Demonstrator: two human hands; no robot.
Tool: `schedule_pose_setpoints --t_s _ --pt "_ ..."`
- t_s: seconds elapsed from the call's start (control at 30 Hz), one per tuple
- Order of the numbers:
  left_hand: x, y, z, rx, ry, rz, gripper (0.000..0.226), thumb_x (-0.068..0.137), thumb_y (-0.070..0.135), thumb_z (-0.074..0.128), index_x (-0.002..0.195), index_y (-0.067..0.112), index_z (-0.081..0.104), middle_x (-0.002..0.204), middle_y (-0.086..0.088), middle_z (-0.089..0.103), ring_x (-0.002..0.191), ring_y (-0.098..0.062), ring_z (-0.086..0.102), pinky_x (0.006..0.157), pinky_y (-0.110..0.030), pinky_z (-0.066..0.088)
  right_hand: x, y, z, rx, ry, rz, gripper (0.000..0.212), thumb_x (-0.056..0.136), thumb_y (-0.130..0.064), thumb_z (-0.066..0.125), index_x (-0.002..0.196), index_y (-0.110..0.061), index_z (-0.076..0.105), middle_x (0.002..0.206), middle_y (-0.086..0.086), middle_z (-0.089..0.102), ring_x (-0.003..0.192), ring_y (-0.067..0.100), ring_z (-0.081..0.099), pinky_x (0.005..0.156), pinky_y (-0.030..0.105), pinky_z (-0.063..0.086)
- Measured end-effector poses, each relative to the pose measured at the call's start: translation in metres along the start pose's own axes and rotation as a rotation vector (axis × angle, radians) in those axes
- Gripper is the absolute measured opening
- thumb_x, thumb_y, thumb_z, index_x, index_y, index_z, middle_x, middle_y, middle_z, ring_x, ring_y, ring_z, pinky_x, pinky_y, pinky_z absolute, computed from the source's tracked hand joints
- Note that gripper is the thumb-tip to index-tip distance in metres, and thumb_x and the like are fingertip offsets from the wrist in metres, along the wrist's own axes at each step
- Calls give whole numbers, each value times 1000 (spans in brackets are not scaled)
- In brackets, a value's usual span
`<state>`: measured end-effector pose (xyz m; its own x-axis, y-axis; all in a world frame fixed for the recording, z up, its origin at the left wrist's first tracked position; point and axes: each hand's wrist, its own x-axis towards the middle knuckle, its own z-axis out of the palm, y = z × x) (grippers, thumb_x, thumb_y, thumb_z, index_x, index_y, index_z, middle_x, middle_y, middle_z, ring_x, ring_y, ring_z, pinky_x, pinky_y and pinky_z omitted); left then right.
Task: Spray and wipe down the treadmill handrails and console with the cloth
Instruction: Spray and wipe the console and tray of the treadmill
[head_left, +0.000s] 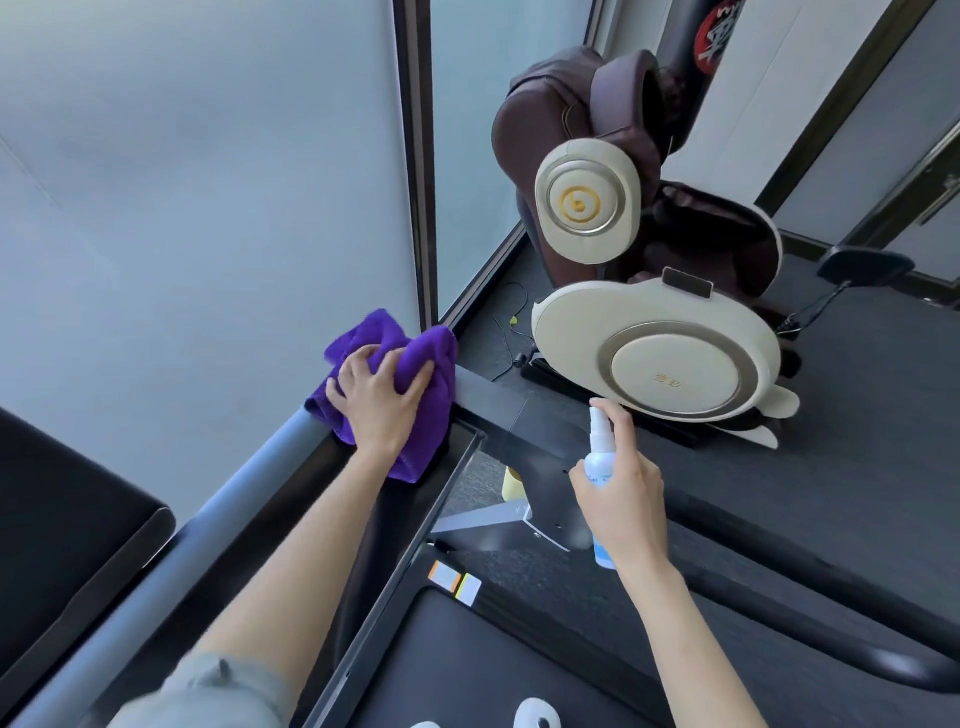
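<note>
1. Left hand (376, 400): fingers spread and curled over a bunched purple cloth (400, 364), pressing it down on the far end of the left handrail (270, 457), at the corner where that rail meets the console crossbar (519, 410)
2. Right hand (621, 499): wrapped round a small spray bottle (597, 462), one finger resting on top of the white nozzle; bottle upright, held over the crossbar, well to the right of the cloth hand
3. Step in hand, as judged: wiping the left rail's top corner, with the sprayer poised for the crossbar next
4. Next move, as judged: press the nozzle with it aimed at the dark bar just beyond the right hand, then draw the cloth rightward along that bar; the right handrail (852, 660) below the right forearm looks not yet reached
5. Containers: the spray bottle only, white and translucent; liquid level too unclear to tell
6. Beyond both hands: a cream and brown massage chair (654, 338) on the floor
</note>
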<state>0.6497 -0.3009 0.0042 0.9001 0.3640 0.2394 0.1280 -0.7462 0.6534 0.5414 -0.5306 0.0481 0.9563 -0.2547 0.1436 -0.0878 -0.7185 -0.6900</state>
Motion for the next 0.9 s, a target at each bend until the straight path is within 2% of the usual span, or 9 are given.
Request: schedule_pose_setpoints --t_s 0.07,0.1,0.33,0.4,0.5,0.6,0.73,0.8,0.9 --pt "7 0 19 148 -76 26 41 87 61 55 120 37 61 142 -2 39 140 -27 25 115 -50 2 0 4 -1 4 -16 5 63 80 0 58 134 -29 45 91 7 69 77 37 58 67 44 50" --pt "10 1 25 163 -83 38 42 86 63 54 119 38 61 141 -1 40 140 -26 25 116 -51 1 0 6 -2 2 -19 8 63 80 0 58 135 -29 45 92 7 69 78 37 58 67 45 50" --pt "-22 66 75 144 -251 256 38 83 61 55 101 31 68 113 1 59 113 -25 50 115 -47 13 12 8 -4 4 -29 43 63 80 -1 58 135 -27 44 94 7 68 78 39 55 68 45 49" --pt "-34 71 77 93 -218 292 36 82 57 58 98 27 70 106 -2 61 105 -26 51 111 -47 21 14 6 -2 14 -37 45 63 80 -2 58 136 -28 43 93 11 67 77 40 54 68 45 48" --pt "-23 46 60 88 -114 359 42 81 57 53 90 20 70 97 -6 61 97 -29 52 97 -44 34 15 5 -1 37 -44 17 63 81 -1 58 136 -29 44 101 7 68 80 39 56 69 43 48" --pt "10 6 36 157 -23 261 49 80 62 48 95 20 69 106 -10 60 101 -32 51 97 -45 33 15 11 -2 55 -40 6 63 80 0 58 135 -29 44 108 3 69 81 36 57 69 42 47" --pt "33 -9 29 163 13 -2 48 81 61 56 101 19 67 122 -7 56 117 -33 45 112 -50 22 13 22 -9 48 -8 39 64 80 -2 59 135 -31 44 94 6 69 77 37 57 68 45 50" --pt "14 13 43 108 -2 23 42 82 52 63 97 14 68 121 -9 56 120 -33 45 114 -52 18 12 27 -13 47 17 54 65 79 -1 59 135 -32 44 91 7 67 75 36 56 66 45 50" --pt "-41 57 67 59 -58 178 39 79 51 61 87 13 68 111 -8 60 112 -33 50 106 -57 26 13 30 -17 45 46 59 66 78 -1 60 134 -32 44 87 7 66 74 37 56 65 44 49"
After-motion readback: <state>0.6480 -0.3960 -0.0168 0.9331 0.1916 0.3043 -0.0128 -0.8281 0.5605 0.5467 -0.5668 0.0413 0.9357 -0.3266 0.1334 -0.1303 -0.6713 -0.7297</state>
